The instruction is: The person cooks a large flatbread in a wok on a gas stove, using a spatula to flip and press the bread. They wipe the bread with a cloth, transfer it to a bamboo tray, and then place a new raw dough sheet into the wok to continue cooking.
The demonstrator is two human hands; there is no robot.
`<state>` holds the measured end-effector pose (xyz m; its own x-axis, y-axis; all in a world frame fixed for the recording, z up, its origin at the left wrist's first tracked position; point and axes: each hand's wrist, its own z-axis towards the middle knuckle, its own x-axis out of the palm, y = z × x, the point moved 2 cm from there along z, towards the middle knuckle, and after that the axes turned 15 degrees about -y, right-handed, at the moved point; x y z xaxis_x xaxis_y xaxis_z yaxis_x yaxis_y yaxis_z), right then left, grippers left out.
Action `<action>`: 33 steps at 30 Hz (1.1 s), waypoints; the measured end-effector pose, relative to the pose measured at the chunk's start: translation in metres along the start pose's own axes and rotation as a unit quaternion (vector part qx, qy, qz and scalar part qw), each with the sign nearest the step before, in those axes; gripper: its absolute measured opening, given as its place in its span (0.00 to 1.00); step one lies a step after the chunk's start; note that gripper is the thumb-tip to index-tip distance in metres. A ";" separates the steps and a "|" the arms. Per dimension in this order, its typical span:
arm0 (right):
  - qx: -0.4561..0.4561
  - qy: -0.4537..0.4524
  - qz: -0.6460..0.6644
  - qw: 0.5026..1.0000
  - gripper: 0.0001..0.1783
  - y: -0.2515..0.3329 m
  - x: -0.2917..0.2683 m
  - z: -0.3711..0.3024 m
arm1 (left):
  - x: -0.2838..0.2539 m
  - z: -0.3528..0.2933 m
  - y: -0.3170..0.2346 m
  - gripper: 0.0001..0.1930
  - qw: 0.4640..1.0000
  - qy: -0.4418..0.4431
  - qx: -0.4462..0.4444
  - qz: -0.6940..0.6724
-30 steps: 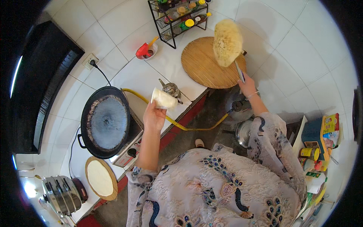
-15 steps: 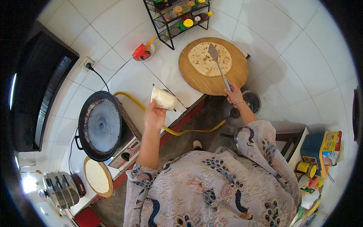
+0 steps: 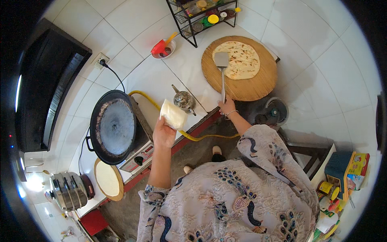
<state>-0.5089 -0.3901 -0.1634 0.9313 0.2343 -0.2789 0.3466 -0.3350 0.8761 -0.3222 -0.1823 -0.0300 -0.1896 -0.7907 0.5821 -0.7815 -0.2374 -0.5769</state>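
My left hand (image 3: 164,135) is closed around a pale cream, cup-shaped container (image 3: 173,114), held up over the counter's front edge. Just behind it stands a small metal pot with a spout (image 3: 184,100). In my right hand (image 3: 226,107) is the handle of a metal spatula (image 3: 221,60). The blade is over the left edge of a browned round flatbread (image 3: 244,62); whether it touches cannot be told. That bread lies on a round wooden board (image 3: 262,86). To the left, a wide black pan (image 3: 115,125) sits on the stove, with nothing in it but a greyish, whitened surface.
A flat, pale dough round (image 3: 108,179) lies on another board beside the stove. A stacked steamer (image 3: 68,191) stands at the far left. Behind are a small bowl with a red utensil (image 3: 161,48) and a spice rack (image 3: 201,20). A yellow hose (image 3: 193,138) crosses the counter's front.
The spatula has swung from the flatbread's middle to its left edge. My left hand has tilted the container and moved off the metal pot, which now shows. The whole view has shifted slightly.
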 end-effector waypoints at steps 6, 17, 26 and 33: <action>-0.172 -0.030 -0.201 0.964 0.33 -0.011 0.014 -0.006 | -0.027 -0.009 0.001 0.18 1.000 -0.023 0.000 -0.018; -0.250 0.003 -0.426 0.869 0.29 0.020 0.007 -0.011 | -0.039 -0.016 -0.006 0.18 0.997 0.003 -0.009 -0.079; 0.005 0.349 0.033 0.936 0.25 0.036 0.037 -0.130 | -0.077 -0.019 0.038 0.18 0.992 -0.014 -0.112 -0.054; 0.127 0.416 -0.001 0.900 0.10 0.028 0.076 -0.167 | -0.109 -0.050 0.029 0.17 0.993 -0.078 -0.012 0.092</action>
<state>-0.4467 -0.2294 -0.0945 0.5604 0.8029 0.2035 0.4614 -0.5066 0.7283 -0.3536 -0.0748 -0.0814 -0.2375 -0.8977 0.3711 -0.7567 -0.0686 -0.6501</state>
